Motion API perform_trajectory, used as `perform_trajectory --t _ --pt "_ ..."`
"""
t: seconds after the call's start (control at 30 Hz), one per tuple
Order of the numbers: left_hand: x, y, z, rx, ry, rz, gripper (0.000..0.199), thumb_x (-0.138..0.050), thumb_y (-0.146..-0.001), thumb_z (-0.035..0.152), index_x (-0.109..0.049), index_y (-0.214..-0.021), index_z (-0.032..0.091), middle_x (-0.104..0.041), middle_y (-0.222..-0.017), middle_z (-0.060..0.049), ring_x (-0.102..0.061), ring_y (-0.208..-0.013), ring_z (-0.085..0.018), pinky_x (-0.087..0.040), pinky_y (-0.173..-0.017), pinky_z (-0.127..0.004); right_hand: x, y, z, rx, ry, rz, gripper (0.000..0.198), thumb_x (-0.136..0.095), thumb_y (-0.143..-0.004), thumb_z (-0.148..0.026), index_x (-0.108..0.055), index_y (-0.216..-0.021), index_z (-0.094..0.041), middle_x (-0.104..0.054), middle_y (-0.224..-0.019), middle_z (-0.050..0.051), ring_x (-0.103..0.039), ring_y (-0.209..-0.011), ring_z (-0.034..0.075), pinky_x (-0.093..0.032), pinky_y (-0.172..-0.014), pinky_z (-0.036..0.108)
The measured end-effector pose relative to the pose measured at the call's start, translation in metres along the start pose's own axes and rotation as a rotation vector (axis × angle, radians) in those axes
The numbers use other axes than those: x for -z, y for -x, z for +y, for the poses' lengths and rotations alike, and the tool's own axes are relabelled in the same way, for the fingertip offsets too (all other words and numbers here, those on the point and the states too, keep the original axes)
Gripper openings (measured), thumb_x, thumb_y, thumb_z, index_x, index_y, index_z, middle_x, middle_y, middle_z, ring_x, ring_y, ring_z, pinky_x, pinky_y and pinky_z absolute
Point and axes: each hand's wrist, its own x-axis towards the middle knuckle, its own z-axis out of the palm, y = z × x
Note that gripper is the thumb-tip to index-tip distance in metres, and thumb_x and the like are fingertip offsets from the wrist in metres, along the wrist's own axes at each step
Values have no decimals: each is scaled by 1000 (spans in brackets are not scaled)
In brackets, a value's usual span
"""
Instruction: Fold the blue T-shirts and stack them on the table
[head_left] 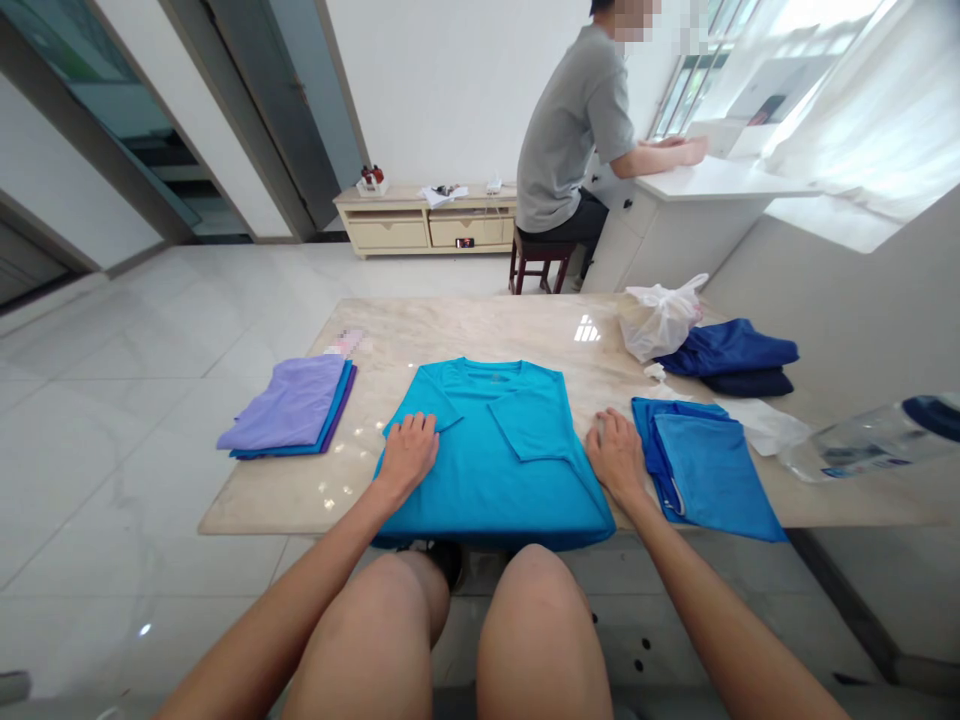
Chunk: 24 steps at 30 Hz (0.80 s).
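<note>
A turquoise T-shirt (487, 490) lies on the table before me, its neckline away from me. Both short sleeves are folded inward over its front, and the lower part hangs over the near table edge. My left hand (409, 452) rests on the shirt's left side by the sleeve, fingers lying on the cloth, open. My right hand (616, 455) is set down at the shirt's right edge, fingers apart and open; whether the thumb touches the cloth I cannot tell. Just right of that hand lies a stack of folded blue clothes (712, 460).
Folded purple and blue clothes (289, 405) lie at the left of the marble table (277, 505). To the right are a white plastic bag (660, 315), dark blue garments (739, 350) and a clear bottle (862, 440). Beyond, a person (574, 130) sits at a white counter (720, 180).
</note>
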Motion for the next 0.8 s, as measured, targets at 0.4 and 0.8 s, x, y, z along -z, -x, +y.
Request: perform_trajectory --t 0.4,0.8 --pt "25 -14 22 3 16 -38 47 -31 -118 36 -63 -146 16 -75 -124 -22 -77 -108 -36 -56 -79 -41 0 -1 0 6 -12 9 45 -45 -108 -31 -71 -138 -10 -70 -148 27 -63 -136 40 -51 -118 56" --pt "21 -9 23 -53 26 -91 44 -29 -118 27 -70 -132 16 -79 -111 -21 -79 -106 -35 -55 -79 -39 1 -2 2 -3 -13 -13 44 -46 -107 -31 -71 -136 -10 -69 -150 26 -61 -137 40 -50 -117 55"
